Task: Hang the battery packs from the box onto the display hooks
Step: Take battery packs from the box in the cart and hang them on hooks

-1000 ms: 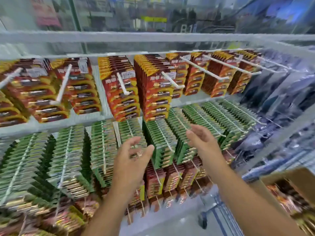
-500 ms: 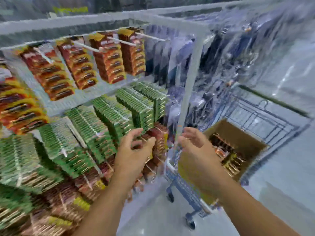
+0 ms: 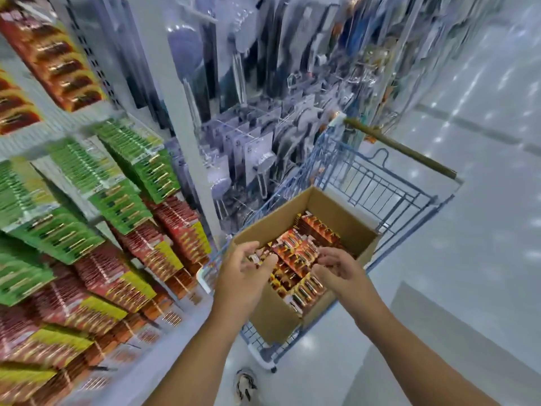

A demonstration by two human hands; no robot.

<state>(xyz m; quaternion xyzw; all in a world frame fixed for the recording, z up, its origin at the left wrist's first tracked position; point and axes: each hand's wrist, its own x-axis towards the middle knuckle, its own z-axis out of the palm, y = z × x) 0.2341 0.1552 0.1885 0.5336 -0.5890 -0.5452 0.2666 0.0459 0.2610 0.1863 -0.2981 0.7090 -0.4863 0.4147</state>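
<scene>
Both hands, left hand (image 3: pixel 244 273) and right hand (image 3: pixel 339 269), have swung over the box (image 3: pixel 345 230).

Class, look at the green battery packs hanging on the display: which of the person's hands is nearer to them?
Left. The left hand hovers over the box's near-left corner, on the side toward the green battery packs; the right hand is farther right, over the box's other side.

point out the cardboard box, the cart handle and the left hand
cardboard box (image 3: pixel 273 315): head view, on its near outer wall
cart handle (image 3: pixel 401 148): head view, midway along the brown bar
left hand (image 3: pixel 238 276): head view, on the back of the hand
</scene>
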